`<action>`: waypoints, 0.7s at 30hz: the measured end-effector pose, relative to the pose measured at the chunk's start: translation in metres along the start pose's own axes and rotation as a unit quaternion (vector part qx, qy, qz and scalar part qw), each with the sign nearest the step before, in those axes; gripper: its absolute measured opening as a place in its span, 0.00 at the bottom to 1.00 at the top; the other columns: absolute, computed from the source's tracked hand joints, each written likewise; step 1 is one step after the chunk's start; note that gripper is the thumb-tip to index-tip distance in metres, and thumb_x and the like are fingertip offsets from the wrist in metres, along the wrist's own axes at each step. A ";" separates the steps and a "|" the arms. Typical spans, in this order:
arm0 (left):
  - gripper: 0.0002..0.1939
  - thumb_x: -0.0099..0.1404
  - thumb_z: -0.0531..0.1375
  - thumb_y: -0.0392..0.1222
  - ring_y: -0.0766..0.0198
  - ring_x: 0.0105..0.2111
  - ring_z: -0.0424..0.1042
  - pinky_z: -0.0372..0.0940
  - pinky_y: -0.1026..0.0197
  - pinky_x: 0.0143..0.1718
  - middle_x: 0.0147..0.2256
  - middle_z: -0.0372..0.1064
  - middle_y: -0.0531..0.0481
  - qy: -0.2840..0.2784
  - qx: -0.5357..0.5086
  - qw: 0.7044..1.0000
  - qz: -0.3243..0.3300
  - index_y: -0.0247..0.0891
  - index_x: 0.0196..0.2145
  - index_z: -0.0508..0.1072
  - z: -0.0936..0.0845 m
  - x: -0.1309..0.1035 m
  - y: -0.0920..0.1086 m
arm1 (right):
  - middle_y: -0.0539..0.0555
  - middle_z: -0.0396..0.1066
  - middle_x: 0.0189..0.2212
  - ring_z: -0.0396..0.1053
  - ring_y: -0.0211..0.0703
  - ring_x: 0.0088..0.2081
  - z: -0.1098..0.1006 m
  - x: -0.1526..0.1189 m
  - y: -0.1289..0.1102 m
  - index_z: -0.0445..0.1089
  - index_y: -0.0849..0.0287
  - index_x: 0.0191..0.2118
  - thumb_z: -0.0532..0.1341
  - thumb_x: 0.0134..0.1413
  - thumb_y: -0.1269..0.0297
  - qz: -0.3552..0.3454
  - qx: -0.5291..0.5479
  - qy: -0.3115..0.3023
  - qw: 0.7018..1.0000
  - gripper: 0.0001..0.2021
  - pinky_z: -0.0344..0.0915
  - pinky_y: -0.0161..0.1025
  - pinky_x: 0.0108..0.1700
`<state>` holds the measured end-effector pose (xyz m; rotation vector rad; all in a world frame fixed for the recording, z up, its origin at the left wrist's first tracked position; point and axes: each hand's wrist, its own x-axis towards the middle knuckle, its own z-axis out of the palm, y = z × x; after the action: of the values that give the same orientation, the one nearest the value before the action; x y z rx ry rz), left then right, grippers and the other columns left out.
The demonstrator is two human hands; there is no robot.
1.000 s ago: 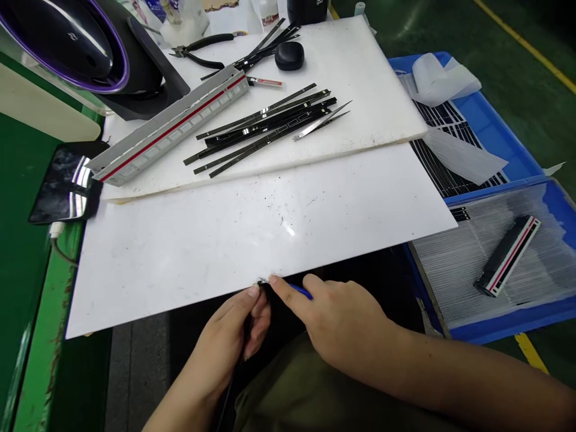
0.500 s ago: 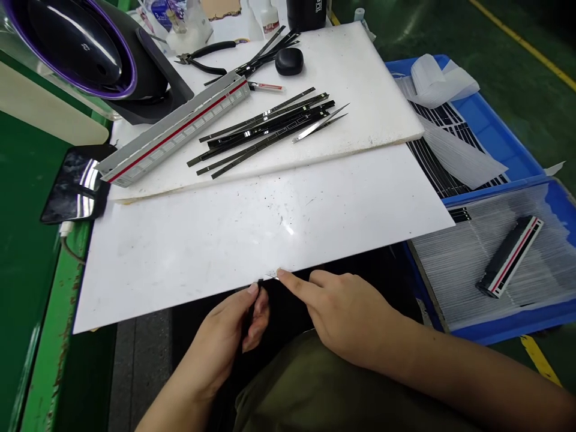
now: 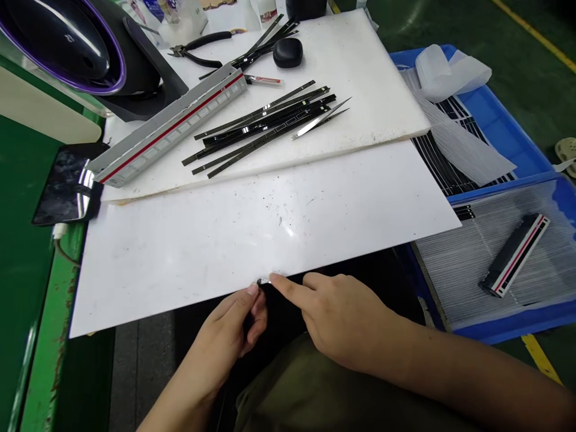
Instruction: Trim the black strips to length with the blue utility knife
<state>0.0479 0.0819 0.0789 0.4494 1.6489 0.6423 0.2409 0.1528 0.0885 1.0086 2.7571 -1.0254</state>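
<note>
At the front edge of the white board [image 3: 189, 240], my left hand [image 3: 236, 312] pinches a small black piece [image 3: 260, 282] between thumb and fingers. Most of that piece is hidden by the hand. My right hand [image 3: 333, 312] is closed, index finger stretched forward, around what look like fine metal tweezers [image 3: 266, 281]. Only their thin shiny tips show, and they meet the black piece. Beyond the hands, several thin black strips [image 3: 265, 126] lie in a loose pile on a white foam slab [image 3: 360, 78]. Another pair of pointed tweezers [image 3: 315, 123] rests at the pile's right end.
A long grey tray with a red stripe [image 3: 171, 132] stands left of the strips. Behind are cutting pliers [image 3: 202, 51] and a black case [image 3: 288, 53]. A phone [image 3: 65, 186] lies far left. Blue bins [image 3: 531, 156] with strips and white sheets stand at right.
My right hand has shifted slightly left, bringing the metal tips onto the black piece. My left hand stays nearly in place; the camera view has turned slightly.
</note>
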 end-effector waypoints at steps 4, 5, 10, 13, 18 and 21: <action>0.25 0.64 0.56 0.65 0.67 0.19 0.51 0.47 0.66 0.19 0.17 0.55 0.56 0.003 0.014 1.000 0.007 0.39 0.24 0.64 0.000 -0.001 0.001 | 0.52 0.73 0.35 0.68 0.42 0.27 0.000 0.001 0.001 0.52 0.48 0.70 0.51 0.63 0.71 -0.005 -0.002 -0.004 1.000 0.30 0.51 0.40 0.27; 0.25 0.64 0.56 0.64 0.67 0.19 0.51 0.47 0.66 0.19 0.17 0.55 0.56 0.001 0.015 1.000 0.007 0.39 0.24 0.64 0.000 -0.002 0.001 | 0.52 0.73 0.35 0.68 0.42 0.27 0.000 0.001 0.001 0.52 0.48 0.70 0.51 0.63 0.71 -0.006 -0.005 -0.004 1.000 0.30 0.51 0.40 0.27; 0.26 0.65 0.55 0.65 0.68 0.18 0.50 0.47 0.66 0.19 0.17 0.56 0.56 0.000 0.019 1.000 0.005 0.39 0.24 0.64 -0.001 0.000 -0.001 | 0.51 0.70 0.30 0.66 0.42 0.23 0.003 0.001 -0.001 0.53 0.50 0.69 0.52 0.60 0.72 -0.008 -0.047 0.010 0.999 0.32 0.46 0.40 0.23; 0.26 0.65 0.55 0.66 0.68 0.18 0.51 0.46 0.66 0.19 0.17 0.56 0.56 -0.001 0.015 1.000 0.006 0.39 0.25 0.64 -0.002 0.001 -0.002 | 0.51 0.68 0.30 0.64 0.41 0.21 0.008 -0.001 -0.004 0.53 0.51 0.69 0.53 0.58 0.72 -0.007 -0.085 0.025 0.996 0.33 0.42 0.40 0.22; 0.26 0.63 0.57 0.66 0.69 0.17 0.49 0.44 0.66 0.18 0.16 0.55 0.56 -0.011 -0.012 1.000 -0.002 0.39 0.24 0.64 -0.001 0.001 -0.001 | 0.52 0.68 0.30 0.64 0.40 0.21 0.013 -0.006 -0.008 0.53 0.51 0.70 0.53 0.58 0.73 0.007 -0.090 0.032 0.995 0.33 0.41 0.40 0.22; 0.27 0.63 0.57 0.67 0.69 0.17 0.49 0.43 0.66 0.18 0.16 0.54 0.57 -0.012 -0.021 1.000 0.004 0.39 0.24 0.63 0.000 0.000 -0.001 | 0.52 0.70 0.32 0.65 0.40 0.23 0.012 -0.007 -0.007 0.53 0.51 0.70 0.51 0.60 0.74 0.019 -0.046 0.022 0.999 0.33 0.46 0.39 0.23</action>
<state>0.0479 0.0813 0.0787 0.4322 1.6086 0.6748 0.2399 0.1376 0.0852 1.0787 2.7787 -0.8743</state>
